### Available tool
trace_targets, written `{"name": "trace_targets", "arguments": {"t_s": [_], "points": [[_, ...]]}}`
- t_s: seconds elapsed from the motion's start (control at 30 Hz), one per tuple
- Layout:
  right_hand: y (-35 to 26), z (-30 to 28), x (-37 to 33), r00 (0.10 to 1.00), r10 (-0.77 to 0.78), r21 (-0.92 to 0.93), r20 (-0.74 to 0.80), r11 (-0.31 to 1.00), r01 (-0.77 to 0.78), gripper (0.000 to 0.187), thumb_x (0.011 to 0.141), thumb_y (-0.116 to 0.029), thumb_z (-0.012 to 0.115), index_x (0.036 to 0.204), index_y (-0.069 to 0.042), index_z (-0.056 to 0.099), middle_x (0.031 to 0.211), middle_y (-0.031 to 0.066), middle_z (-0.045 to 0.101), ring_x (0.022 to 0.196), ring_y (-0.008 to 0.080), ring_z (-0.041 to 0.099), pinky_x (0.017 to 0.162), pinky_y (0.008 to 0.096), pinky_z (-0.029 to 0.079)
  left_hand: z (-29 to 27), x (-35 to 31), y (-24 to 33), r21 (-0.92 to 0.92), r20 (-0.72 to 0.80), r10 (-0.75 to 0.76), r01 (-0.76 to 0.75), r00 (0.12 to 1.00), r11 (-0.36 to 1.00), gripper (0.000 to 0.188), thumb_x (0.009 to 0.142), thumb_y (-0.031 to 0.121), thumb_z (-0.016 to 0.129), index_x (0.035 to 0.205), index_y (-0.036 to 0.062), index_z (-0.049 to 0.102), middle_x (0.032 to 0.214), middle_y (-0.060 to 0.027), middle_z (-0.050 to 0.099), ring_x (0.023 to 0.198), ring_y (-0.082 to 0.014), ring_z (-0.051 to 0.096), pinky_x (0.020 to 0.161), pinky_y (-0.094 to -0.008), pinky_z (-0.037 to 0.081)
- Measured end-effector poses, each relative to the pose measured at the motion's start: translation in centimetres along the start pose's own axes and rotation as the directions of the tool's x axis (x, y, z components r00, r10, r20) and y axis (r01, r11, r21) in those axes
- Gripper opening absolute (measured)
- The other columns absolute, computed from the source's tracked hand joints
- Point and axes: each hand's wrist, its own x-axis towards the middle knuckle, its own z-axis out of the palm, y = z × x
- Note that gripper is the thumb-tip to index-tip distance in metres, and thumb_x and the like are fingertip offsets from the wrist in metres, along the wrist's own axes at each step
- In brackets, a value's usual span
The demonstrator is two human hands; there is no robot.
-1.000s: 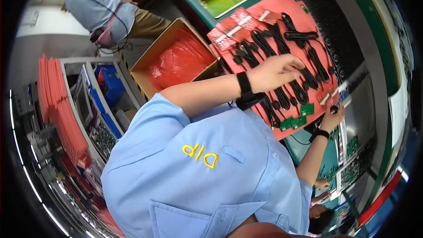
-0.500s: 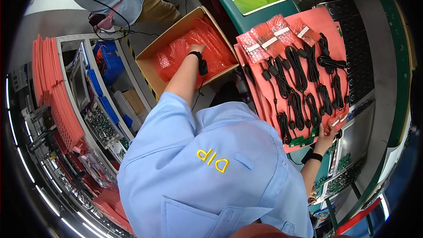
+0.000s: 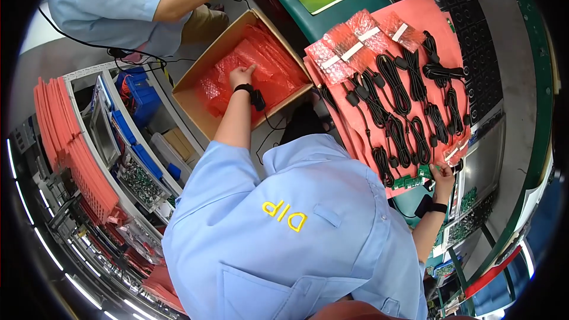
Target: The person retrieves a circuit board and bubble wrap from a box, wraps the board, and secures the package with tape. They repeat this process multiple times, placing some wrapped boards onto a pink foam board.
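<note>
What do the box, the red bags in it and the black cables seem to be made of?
Box: brown corrugated cardboard by the look, matte, with raw open flaps. Red bags, touched by the left hand: thin glossy plastic film, crinkled, seemingly bubble-textured. Black cables: rubbery or plastic jackets, coiled in bundles, with moulded plugs; the material beneath is hidden.

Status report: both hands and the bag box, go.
Left hand down in cardboard box, on red bubble bags. Right hand at edge of red mat beside black cables. Nothing blocking.
</note>
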Motion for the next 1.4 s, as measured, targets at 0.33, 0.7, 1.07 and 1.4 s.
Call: {"name": "trace_targets", "arguments": {"t_s": [0.33,0.7,1.07,1.4], "points": [[-3.5,-0.1,-0.4,0.951,-0.293,-0.059,-0.103,0.956,0.288,0.014,0.084,-0.011,0.066,0.088,0.000,0.057,0.077,-0.0017,0.055,0.067,0.0057,0.048,0.061,0.0205,0.040,-6.3,-1.0,-2.6,-0.353,-0.179,0.277,-0.325,0.944,0.877,0.014,0.078,0.011,0.071,0.081,0.0033,0.059,0.077,-0.0040,0.061,0.070,-0.0130,0.057,0.065,-0.0271,0.046],[-4.8,0.9,-0.1,0.947,-0.197,0.161,-0.254,0.957,0.242,0.026,0.086,-0.014,0.064,0.106,0.001,0.058,0.088,0.0014,0.060,0.079,0.0069,0.054,0.069,0.0205,0.043,-11.9,-11.4,13.1,-0.646,0.065,0.737,-0.534,0.673,0.545,0.010,0.082,0.005,0.063,0.092,0.0041,0.060,0.091,-0.0033,0.063,0.079,-0.0181,0.060,0.073,-0.0295,0.048],[-4.4,2.2,0.0,0.962,-0.226,0.152,-0.154,0.956,0.249,0.026,0.086,-0.009,0.063,0.107,0.003,0.058,0.093,0.0034,0.062,0.079,0.0071,0.057,0.069,0.0202,0.045,-7.0,-4.8,4.4,0.523,0.010,0.891,-0.761,0.454,0.383,0.011,0.084,0.009,0.048,0.090,0.0060,0.057,0.088,-0.0139,0.060,0.085,-0.0354,0.057,0.078,-0.0419,0.045],[-5.6,0.0,-0.6,0.933,-0.258,0.262,-0.251,0.910,0.322,0.030,0.086,-0.008,0.061,0.114,0.002,0.055,0.097,0.0040,0.063,0.078,0.0080,0.058,0.069,0.0195,0.045,-5.6,-4.8,10.6,-0.412,-0.273,0.633,-0.683,0.724,0.603,0.013,0.083,0.001,0.061,0.096,0.0007,0.061,0.090,-0.0085,0.065,0.082,-0.0147,0.060,0.075,-0.0273,0.048]]}}
